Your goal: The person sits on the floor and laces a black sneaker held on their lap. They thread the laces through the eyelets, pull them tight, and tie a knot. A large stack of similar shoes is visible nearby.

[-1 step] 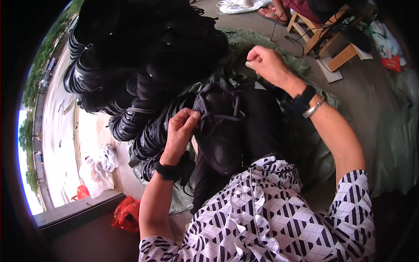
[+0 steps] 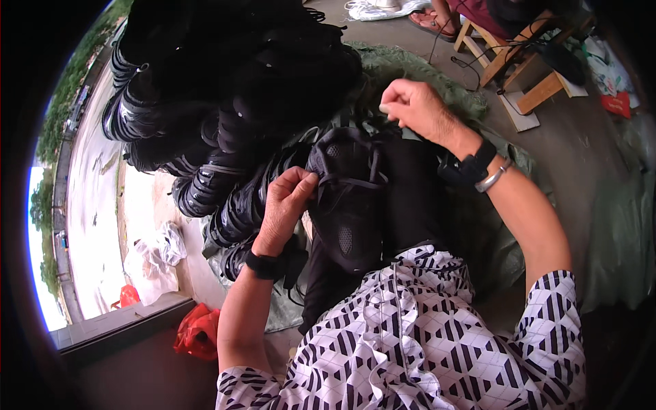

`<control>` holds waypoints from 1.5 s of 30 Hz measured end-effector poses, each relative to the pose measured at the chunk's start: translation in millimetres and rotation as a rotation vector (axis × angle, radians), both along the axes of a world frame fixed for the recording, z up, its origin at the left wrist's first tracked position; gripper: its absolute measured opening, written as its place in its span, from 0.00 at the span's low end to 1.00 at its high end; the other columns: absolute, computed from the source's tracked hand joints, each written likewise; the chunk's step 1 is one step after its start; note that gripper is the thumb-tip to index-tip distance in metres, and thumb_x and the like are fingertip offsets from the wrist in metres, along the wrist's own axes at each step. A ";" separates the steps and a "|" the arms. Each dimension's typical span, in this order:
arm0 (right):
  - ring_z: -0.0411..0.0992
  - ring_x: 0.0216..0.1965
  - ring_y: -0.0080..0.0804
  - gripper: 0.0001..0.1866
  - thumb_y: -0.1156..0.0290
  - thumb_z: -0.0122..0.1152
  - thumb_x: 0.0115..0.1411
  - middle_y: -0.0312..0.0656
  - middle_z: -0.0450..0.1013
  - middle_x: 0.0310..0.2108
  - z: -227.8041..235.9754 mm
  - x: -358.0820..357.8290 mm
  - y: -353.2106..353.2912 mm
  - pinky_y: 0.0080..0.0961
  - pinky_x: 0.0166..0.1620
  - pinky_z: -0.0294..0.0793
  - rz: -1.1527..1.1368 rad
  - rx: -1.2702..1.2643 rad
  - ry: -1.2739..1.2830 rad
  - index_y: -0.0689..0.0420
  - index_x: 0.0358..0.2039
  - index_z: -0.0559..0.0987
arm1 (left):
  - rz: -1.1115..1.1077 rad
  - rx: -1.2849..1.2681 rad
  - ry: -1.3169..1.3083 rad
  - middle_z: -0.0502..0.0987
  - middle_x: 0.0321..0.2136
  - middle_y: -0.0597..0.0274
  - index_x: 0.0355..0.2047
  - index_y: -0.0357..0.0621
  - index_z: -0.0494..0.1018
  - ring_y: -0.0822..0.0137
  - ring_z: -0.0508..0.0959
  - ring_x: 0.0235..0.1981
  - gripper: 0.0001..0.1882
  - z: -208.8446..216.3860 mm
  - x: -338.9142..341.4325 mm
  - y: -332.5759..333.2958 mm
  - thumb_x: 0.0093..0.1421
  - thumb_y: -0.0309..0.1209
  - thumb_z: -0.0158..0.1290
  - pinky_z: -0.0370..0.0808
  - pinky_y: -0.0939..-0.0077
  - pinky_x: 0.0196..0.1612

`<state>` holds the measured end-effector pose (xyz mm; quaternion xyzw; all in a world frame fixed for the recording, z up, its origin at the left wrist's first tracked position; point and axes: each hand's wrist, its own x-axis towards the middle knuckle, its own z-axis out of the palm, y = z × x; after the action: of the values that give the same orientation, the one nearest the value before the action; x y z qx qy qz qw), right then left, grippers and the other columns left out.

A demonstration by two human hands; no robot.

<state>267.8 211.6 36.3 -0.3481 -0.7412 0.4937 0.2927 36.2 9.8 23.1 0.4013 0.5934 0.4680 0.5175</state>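
Observation:
A black shoe upper point(image 2: 352, 217) with mesh patches and lace-like edging lies across my lap, over my black trousers. My left hand point(image 2: 283, 208) pinches its left edge between thumb and fingers. Raised above and to the right of the upper, apart from it, is my right hand point(image 2: 417, 109), its thumb pressed to the curled fingers. Whatever that pinch may hold is too small to make out. Close by on the left, nested black uppers point(image 2: 232, 205) lie in rows, under a larger dark heap point(image 2: 239, 61).
Green sheeting point(image 2: 413, 65) covers the floor around me. Wooden stools point(image 2: 526, 82) with dark cables stand at the upper right, beside another person's sandalled foot point(image 2: 434, 24). A red plastic bag point(image 2: 198, 331) and a white bag point(image 2: 147, 273) lie to the left, near a ledge.
My right hand has shifted slightly left and down. My left hand keeps its pinch on the shoe upper, and the whole view has drifted a little.

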 end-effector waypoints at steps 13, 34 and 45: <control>0.75 0.28 0.26 0.10 0.72 0.63 0.48 0.38 0.77 0.25 8.7 -52.0 -67.5 0.24 0.36 0.73 0.390 -0.060 -0.041 0.56 0.33 0.83 | 0.034 0.240 0.682 0.70 0.20 0.76 0.24 0.43 0.71 0.83 0.68 0.23 0.11 17.8 15.2 12.9 0.60 0.33 0.58 0.63 0.85 0.24; 0.71 0.23 0.14 0.07 0.70 0.68 0.52 0.33 0.76 0.20 -21.2 21.8 -21.7 0.17 0.29 0.70 -0.069 -0.017 -0.015 0.60 0.26 0.82 | -0.140 -0.130 0.115 0.68 0.23 0.77 0.24 0.44 0.74 0.82 0.63 0.28 0.20 24.7 -14.5 14.1 0.64 0.47 0.52 0.60 0.83 0.34; 0.74 0.39 0.43 0.10 0.65 0.65 0.55 0.45 0.75 0.37 -33.6 33.7 -58.1 0.32 0.42 0.73 -0.128 0.476 -0.133 0.60 0.29 0.80 | -0.108 -0.082 -0.114 0.74 0.26 0.74 0.29 0.46 0.76 0.80 0.68 0.30 0.13 5.3 -12.6 -2.0 0.64 0.41 0.51 0.63 0.83 0.40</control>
<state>301.5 153.6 2.6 -0.3473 -0.8307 0.2620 0.3475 23.6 7.8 28.4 0.3837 0.5592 0.4368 0.5910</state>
